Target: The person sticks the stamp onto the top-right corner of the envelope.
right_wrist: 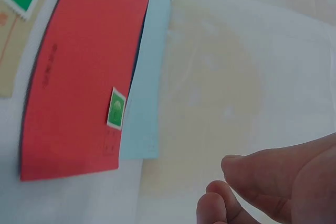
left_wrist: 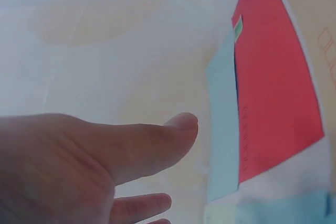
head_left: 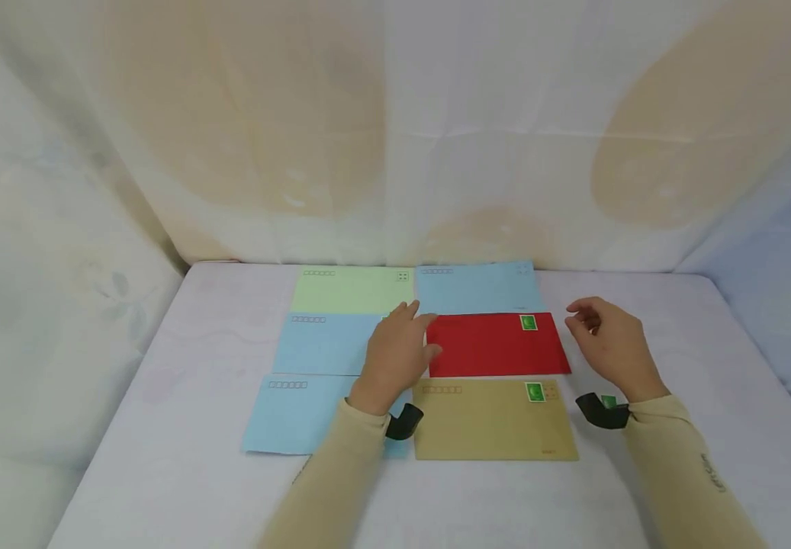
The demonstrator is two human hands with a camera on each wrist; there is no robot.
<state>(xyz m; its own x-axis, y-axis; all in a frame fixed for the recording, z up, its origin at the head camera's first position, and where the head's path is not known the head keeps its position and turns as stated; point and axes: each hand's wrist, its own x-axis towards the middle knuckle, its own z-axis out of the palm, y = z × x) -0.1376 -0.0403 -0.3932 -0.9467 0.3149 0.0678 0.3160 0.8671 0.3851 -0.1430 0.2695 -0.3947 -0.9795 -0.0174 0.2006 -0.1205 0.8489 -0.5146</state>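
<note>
My left hand (head_left: 395,354) is over the inner end of the middle-left blue envelope (head_left: 323,343), fingers extended and thumb apart, nothing held. It hides much of that envelope's right end. Beside it lies a red envelope (head_left: 494,345) bearing a green stamp (head_left: 528,322) at its upper right. Right of the red envelope, my right hand (head_left: 611,343) hovers with loosely curled fingers and nothing between them. In the right wrist view, its thumb (right_wrist: 262,174) stands apart from the fingertips. Nearest me is a tan envelope (head_left: 491,423), also with a green stamp (head_left: 535,392).
At the back lie a light green envelope (head_left: 350,292) and a blue envelope (head_left: 477,284). Another blue envelope (head_left: 299,415) sits front left, partly under my left forearm. A small green patch (head_left: 609,400) shows by my right wrist. Patterned cloth (head_left: 395,137) hangs behind the white-covered table (head_left: 196,381).
</note>
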